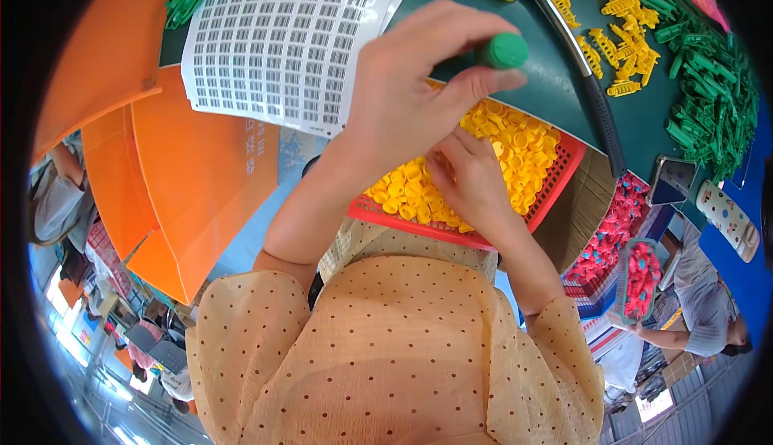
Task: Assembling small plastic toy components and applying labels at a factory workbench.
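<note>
My left hand (419,83) is raised in front of me, its fingers and thumb closed around a green cylinder-shaped part (506,51) with its round end showing. Below it, my right hand (475,175) reaches into a heap of small round yellow plastic caps (523,151). Its fingers are pinched together among the caps, and whatever they hold is hidden. The caps lie in a red plastic basket (570,163) close to my body.
A hammer (568,35) with a yellow head and black grip lies right of my hands, beside yellow parts (624,35) and green parts (713,91). Label sheets (278,35) and an orange box (193,179) are left. Two phones (673,181) and a co-worker's hand (644,331) with pink parts are right.
</note>
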`<state>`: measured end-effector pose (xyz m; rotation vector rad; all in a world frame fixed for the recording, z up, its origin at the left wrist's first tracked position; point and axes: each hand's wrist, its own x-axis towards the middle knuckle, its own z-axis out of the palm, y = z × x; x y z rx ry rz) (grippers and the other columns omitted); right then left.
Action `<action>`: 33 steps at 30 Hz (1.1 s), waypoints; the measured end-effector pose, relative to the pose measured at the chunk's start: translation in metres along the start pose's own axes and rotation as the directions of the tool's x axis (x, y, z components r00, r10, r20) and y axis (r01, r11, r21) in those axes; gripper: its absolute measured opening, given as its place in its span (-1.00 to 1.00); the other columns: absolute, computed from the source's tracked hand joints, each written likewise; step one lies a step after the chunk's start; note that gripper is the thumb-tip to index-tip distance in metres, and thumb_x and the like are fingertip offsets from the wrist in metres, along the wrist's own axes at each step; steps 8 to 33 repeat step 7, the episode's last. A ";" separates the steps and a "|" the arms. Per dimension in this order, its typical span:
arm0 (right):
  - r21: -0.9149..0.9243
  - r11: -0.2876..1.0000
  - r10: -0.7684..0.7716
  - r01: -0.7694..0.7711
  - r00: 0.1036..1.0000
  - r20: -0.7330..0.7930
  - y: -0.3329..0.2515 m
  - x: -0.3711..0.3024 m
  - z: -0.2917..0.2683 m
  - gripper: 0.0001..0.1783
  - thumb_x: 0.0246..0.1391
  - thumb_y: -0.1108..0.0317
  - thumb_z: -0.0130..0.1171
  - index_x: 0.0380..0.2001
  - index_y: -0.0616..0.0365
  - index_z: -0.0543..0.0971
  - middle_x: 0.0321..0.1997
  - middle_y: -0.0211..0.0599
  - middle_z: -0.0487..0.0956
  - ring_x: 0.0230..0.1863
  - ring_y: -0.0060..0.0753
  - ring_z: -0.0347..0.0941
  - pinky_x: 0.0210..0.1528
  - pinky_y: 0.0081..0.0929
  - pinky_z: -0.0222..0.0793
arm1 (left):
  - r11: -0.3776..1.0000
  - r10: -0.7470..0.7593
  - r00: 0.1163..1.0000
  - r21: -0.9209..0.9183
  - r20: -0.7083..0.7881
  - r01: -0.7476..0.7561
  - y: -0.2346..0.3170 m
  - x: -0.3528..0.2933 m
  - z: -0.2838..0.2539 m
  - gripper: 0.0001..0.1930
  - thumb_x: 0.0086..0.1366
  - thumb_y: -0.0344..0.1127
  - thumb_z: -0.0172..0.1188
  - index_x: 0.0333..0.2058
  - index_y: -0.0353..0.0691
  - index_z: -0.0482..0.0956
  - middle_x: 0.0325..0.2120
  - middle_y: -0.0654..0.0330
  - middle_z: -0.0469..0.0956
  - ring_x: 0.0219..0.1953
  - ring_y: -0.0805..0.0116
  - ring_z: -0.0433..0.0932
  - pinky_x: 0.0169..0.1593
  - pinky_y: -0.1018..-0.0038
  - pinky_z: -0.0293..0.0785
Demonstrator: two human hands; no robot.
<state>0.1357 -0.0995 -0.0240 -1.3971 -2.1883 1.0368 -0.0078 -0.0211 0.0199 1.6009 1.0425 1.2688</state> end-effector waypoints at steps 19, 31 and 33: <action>0.455 0.878 0.057 0.152 0.909 -0.413 -0.034 0.000 -0.078 -0.75 -0.03 0.58 0.15 -0.21 0.27 0.51 -0.24 -0.16 0.50 -0.24 -0.31 0.43 -0.14 -0.48 0.35 | 0.990 0.076 0.997 0.122 0.007 -0.077 -0.014 -0.004 0.013 -0.73 0.09 -0.59 0.23 -0.19 -0.24 0.57 -0.21 0.13 0.55 -0.26 0.39 0.56 -0.24 0.59 0.59; 0.455 0.878 0.057 0.152 0.909 -0.413 -0.034 0.000 -0.078 -0.75 -0.03 0.58 0.15 -0.21 0.27 0.51 -0.24 -0.16 0.50 -0.24 -0.31 0.43 -0.14 -0.48 0.35 | 0.990 0.076 0.997 0.122 0.007 -0.077 -0.014 -0.004 0.013 -0.73 0.09 -0.59 0.23 -0.19 -0.24 0.57 -0.21 0.13 0.55 -0.26 0.39 0.56 -0.24 0.59 0.59; 0.455 0.878 0.057 0.152 0.909 -0.413 -0.034 0.000 -0.078 -0.75 -0.03 0.58 0.15 -0.21 0.27 0.51 -0.24 -0.16 0.50 -0.24 -0.31 0.43 -0.14 -0.48 0.35 | 0.990 0.076 0.997 0.122 0.007 -0.077 -0.014 -0.004 0.013 -0.73 0.09 -0.59 0.23 -0.19 -0.24 0.57 -0.21 0.13 0.55 -0.26 0.39 0.56 -0.24 0.59 0.59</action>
